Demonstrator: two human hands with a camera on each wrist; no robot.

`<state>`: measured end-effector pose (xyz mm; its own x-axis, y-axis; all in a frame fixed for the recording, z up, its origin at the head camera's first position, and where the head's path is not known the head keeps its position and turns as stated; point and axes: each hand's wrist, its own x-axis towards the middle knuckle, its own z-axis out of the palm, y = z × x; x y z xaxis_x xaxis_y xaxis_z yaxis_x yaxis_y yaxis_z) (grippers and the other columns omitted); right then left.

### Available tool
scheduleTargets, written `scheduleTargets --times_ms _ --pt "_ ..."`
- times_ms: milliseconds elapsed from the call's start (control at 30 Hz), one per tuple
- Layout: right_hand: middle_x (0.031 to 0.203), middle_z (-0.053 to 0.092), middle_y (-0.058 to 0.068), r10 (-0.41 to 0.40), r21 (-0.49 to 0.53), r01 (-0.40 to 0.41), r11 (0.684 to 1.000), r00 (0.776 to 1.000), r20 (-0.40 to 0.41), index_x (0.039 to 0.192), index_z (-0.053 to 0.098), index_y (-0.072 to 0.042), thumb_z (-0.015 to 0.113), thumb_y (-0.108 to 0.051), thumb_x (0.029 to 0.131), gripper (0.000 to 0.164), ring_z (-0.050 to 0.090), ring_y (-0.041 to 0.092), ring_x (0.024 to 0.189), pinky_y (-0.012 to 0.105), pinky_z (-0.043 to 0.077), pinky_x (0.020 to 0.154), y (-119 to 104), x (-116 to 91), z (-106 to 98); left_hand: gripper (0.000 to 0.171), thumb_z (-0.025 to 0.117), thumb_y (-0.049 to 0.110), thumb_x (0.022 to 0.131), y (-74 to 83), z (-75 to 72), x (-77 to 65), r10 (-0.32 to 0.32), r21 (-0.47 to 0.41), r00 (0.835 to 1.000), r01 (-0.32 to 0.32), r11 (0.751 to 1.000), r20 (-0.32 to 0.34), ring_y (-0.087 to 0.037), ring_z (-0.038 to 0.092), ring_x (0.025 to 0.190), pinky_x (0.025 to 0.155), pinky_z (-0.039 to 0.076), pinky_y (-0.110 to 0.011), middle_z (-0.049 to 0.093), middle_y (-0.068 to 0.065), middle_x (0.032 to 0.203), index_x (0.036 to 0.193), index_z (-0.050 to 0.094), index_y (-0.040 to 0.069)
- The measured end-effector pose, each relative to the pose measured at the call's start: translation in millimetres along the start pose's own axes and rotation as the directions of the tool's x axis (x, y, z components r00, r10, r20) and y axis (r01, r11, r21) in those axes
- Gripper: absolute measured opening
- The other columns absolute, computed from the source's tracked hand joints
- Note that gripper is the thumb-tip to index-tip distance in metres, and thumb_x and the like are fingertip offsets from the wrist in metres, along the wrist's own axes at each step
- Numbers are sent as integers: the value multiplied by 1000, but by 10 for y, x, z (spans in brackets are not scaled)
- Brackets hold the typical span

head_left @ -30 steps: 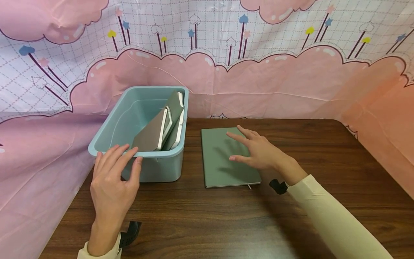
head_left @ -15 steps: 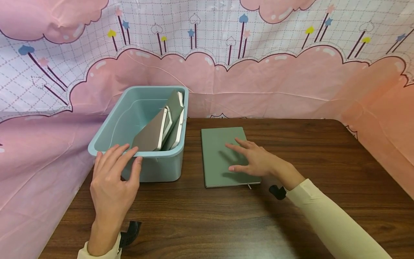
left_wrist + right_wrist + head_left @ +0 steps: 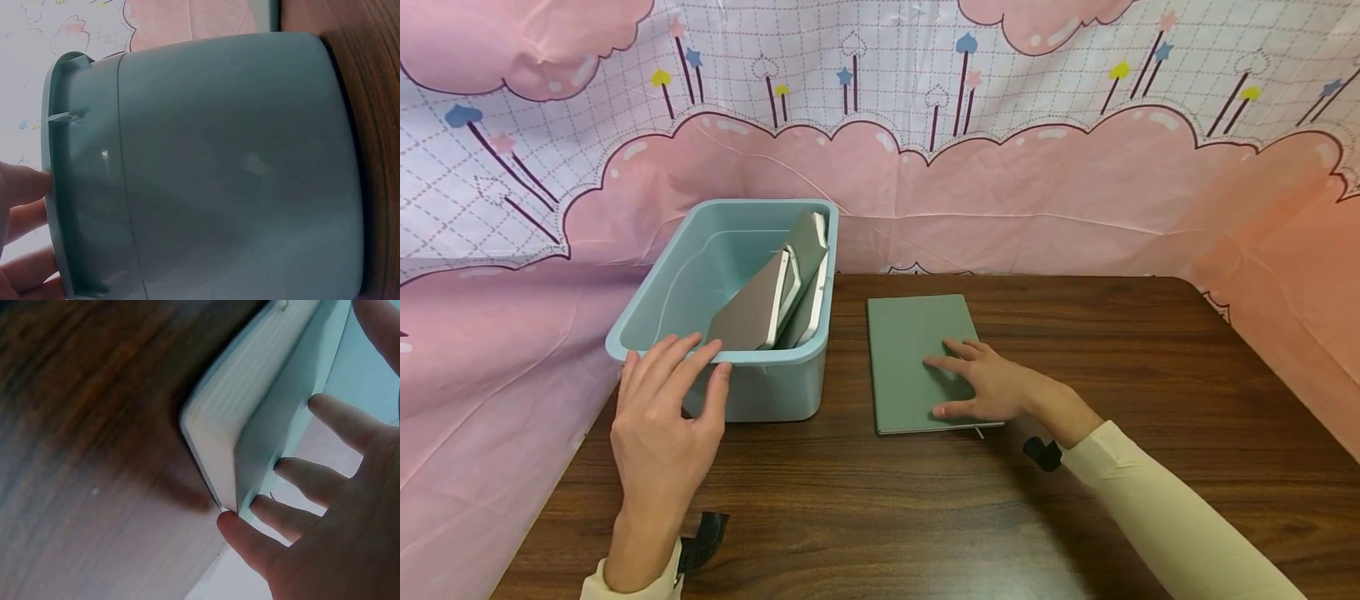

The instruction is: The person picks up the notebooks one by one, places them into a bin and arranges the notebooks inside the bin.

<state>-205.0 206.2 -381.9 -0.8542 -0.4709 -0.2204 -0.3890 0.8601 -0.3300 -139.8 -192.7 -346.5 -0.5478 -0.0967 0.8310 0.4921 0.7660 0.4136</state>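
A green hardcover notebook (image 3: 902, 358) lies flat on the table with a ribbon at its near edge. My right hand (image 3: 1000, 387) is spread over its right side, fingertips right at the cover. In the right wrist view the notebook's page edges (image 3: 231, 412) show beneath the fingers (image 3: 344, 419). At the left, my left hand (image 3: 662, 433) rests its fingertips on the front rim of a light blue plastic bin (image 3: 782, 396), thumb outside the front wall. The left wrist view shows fingertips (image 3: 31, 184) along the rim. A brown-covered book (image 3: 748, 312) and green ones (image 3: 808, 246) lean inside the bin.
The dark wood-grain table (image 3: 880, 517) extends on both sides of the notebook. Behind it hangs a pink and white patterned cloth (image 3: 1015, 183), which also runs down the left and right sides. The bin stands close to the left cloth.
My right hand has come down toward the notebook and slightly nearer me, its fingertips now at the cover. The left hand stays at the bin's rim.
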Motion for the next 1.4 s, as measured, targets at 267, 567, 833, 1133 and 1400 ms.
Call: scheduleTargets --times_ms 267,567,833,1133,1400 --pt "177 16 24 -1 0 1 1000 1000 1 165 40 -23 71 -62 95 86 14 59 160 81 31 116 23 -8 51 23 78 19 96 6 -2 -7 1 5 1000 -1 1000 7 -39 67 126 122 35 -68 78 -14 123 116 82 10" --pt "178 14 23 1 4 -1 1000 1000 2 166 38 -24 70 -64 95 88 12 58 161 81 33 115 28 -18 87 22 76 19 97 13 -2 -14 -4 5 1000 4 1000 11 -39 67 125 123 35 -68 78 -14 123 116 82 10" --pt "178 11 24 8 6 -8 1000 1000 11 168 34 -23 71 -69 91 96 8 59 162 80 33 115 17 -31 113 22 77 19 97 9 -6 -8 5 7 1000 -5 1000 7 -38 67 125 123 35 -67 79 -13 122 116 83 11" --pt "180 2 19 28 62 -31 998 999 46 170 27 -27 82 -66 83 109 -1 54 164 83 29 115 -1 -44 102 22 77 19 97 15 -6 -4 4 -1 1000 -4 1000 0 -39 67 125 123 35 -67 79 -14 123 116 82 10" --pt "180 1 18 32 67 -35 997 998 49 170 26 -27 84 -64 82 111 -2 54 164 82 29 116 -10 -44 93 22 77 18 96 19 -1 -1 1 -3 1000 -1 1000 1 -40 67 125 123 35 -67 78 -15 122 116 82 10"
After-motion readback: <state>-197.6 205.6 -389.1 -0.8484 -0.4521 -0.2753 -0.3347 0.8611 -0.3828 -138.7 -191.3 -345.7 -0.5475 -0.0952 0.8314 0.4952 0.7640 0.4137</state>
